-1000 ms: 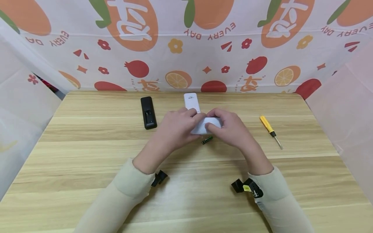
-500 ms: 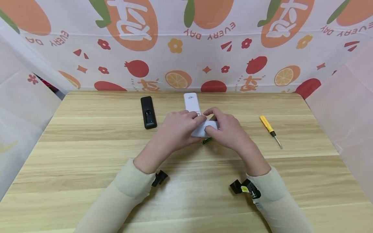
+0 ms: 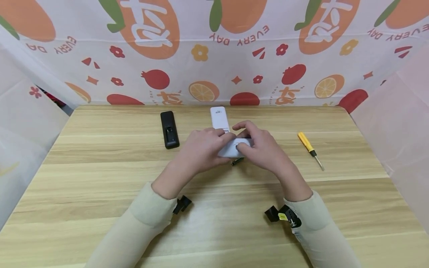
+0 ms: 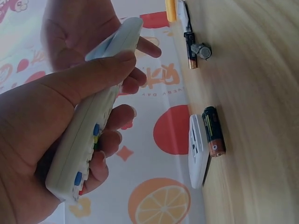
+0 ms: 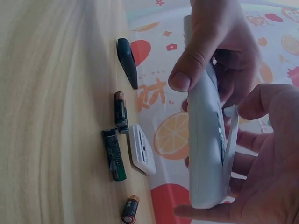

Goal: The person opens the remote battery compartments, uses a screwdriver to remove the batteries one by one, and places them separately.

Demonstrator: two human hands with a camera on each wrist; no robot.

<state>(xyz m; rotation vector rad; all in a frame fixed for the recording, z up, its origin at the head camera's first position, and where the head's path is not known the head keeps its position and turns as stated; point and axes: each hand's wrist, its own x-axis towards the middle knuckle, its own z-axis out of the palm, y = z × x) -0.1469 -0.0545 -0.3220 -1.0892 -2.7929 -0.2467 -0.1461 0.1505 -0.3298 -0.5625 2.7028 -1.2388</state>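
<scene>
My left hand [image 3: 206, 147] grips a white remote control [image 3: 228, 149], thumb along its side and fingers curled beneath. Coloured buttons show on the remote's underside in the left wrist view. At the remote's other end is my right hand [image 3: 263, 149], its thumb at the tabbed end of the white battery cover [image 5: 230, 149]. That cover stands tilted away from the remote's back at the tab end, close to it at the other. The right fingers lie behind the cover and around the remote's end. A green battery [image 3: 237, 161] lies on the table below, partly hidden.
Another white remote [image 3: 219, 117] lies just beyond my hands, its battery bay facing up. A black remote [image 3: 169, 130] is to the left, a yellow-handled screwdriver [image 3: 310, 149] to the right. Several loose batteries [image 5: 114, 154] lie below the held remote. Printed cloth [image 3: 214, 56] hangs behind the table.
My right hand's index finger has lifted off the remote's far edge, and the remote has come slightly nearer. A dark gap now shows beside the right thumb. My left hand keeps its grip.
</scene>
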